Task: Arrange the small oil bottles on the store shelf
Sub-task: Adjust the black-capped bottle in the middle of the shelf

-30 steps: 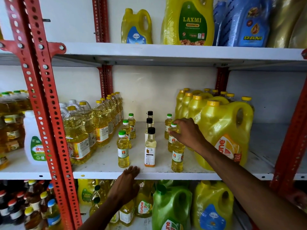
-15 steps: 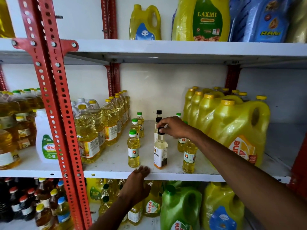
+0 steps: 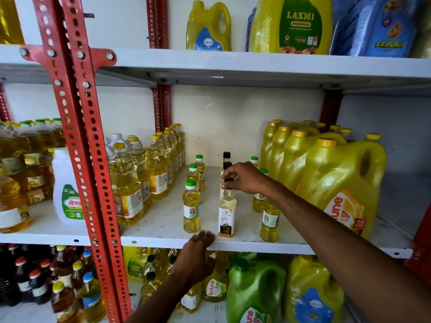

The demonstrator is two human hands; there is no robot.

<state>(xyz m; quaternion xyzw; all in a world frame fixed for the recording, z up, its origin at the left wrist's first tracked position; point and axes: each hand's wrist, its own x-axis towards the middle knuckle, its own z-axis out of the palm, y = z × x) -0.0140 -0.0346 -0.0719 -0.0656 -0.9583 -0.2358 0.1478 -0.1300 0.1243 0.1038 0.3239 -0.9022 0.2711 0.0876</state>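
Note:
Small oil bottles stand in three rows on the middle white shelf. The left row has green-capped yellow bottles, the front one near the shelf edge. The middle row has pale black-capped bottles. My right hand grips the black cap of the front pale bottle, which stands upright on the shelf. The right row of green-capped bottles is partly hidden behind my right forearm. My left hand rests with its fingers on the shelf's front edge, holding nothing.
Large clear oil bottles stand left of the small ones, big yellow jugs to the right. A red perforated upright crosses the left. The upper shelf and the lower shelf hold more jugs and bottles.
My right hand moved from the right row of green-capped bottles to the front black-capped bottle and closed on its cap. The left hand stayed on the shelf edge.

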